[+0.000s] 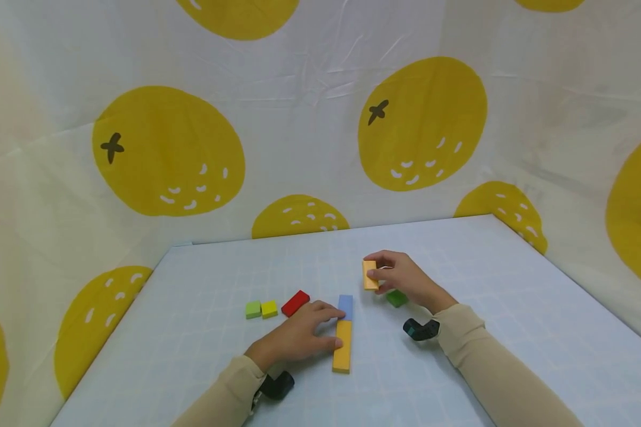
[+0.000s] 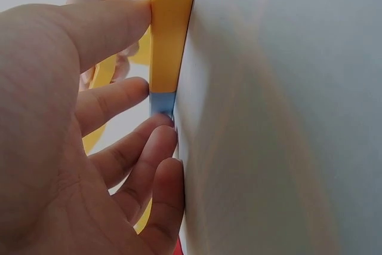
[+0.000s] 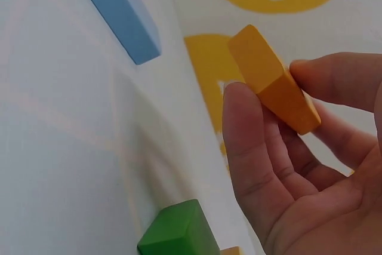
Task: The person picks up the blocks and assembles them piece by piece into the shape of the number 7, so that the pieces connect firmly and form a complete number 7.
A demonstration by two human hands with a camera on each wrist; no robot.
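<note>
My right hand [image 1: 408, 279] pinches a small orange block [image 3: 262, 67] between thumb and fingers, raised above the table. Below that hand lies a green block [image 3: 182, 231], partly hidden in the head view. On the table a long orange block [image 1: 342, 350] and a blue block [image 1: 345, 306] lie end to end in a straight row. My left hand [image 1: 299, 333] rests beside this row on its left. Its thumb touches the side of the long orange block, and its fingertips are at the blue block, the fingers loosely bent.
Left of the row lie a red block [image 1: 296, 303], a yellow block [image 1: 269, 309] and a light green block [image 1: 253, 309]. An orange piece [image 3: 231, 251] peeks out behind the green block. A fruit-print curtain [image 1: 299, 118] hangs behind the pale table [image 1: 203, 284].
</note>
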